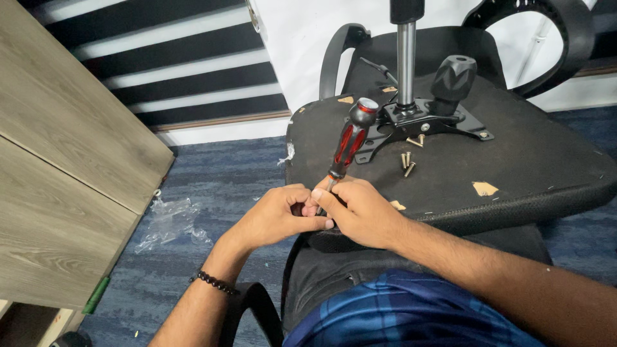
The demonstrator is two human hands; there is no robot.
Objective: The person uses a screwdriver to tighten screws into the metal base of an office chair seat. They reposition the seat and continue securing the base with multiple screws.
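The person sat with an upturned office chair seat across the lap. Both hands met at the seat's near edge: the right hand was closed around the lower shaft of a red-and-black screwdriver, which stood tilted, handle up, and the left hand was curled against its tip, fingers pinched together on something too small to make out. Three loose screws lay beside the metal mounting plate. To my eye, keeping the driver steady and square while the tip seated would have served best.
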